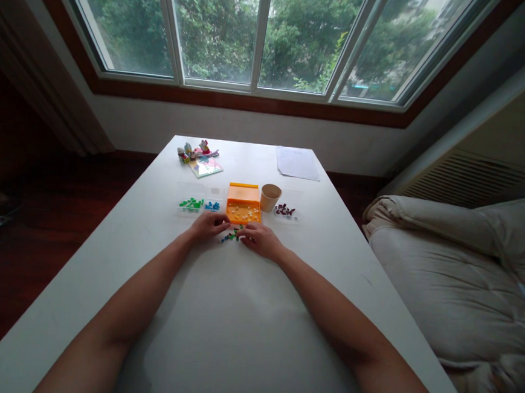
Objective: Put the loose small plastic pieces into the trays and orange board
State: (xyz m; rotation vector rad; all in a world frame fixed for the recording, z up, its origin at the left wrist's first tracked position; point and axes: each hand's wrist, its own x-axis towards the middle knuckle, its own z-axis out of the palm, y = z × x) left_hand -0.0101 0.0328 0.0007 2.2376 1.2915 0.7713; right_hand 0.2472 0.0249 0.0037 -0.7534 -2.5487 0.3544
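An orange box with its lid raised stands in front of me on the table, with small pale pieces inside. Just before it lies a loose group of small green, blue and dark pieces. My left hand is at the box's near left corner, fingers curled together; anything between the fingertips is too small to make out. On the right, my right hand rests by the loose pieces. Its fingers are bent and closed at the edge of the group, and what they pinch, if anything, cannot be made out.
A clear tray left of the box holds green pieces and blue pieces. To the right stand a brown paper cup and a clear tray with dark red pieces. Small figures, a card and papers lie farther back.
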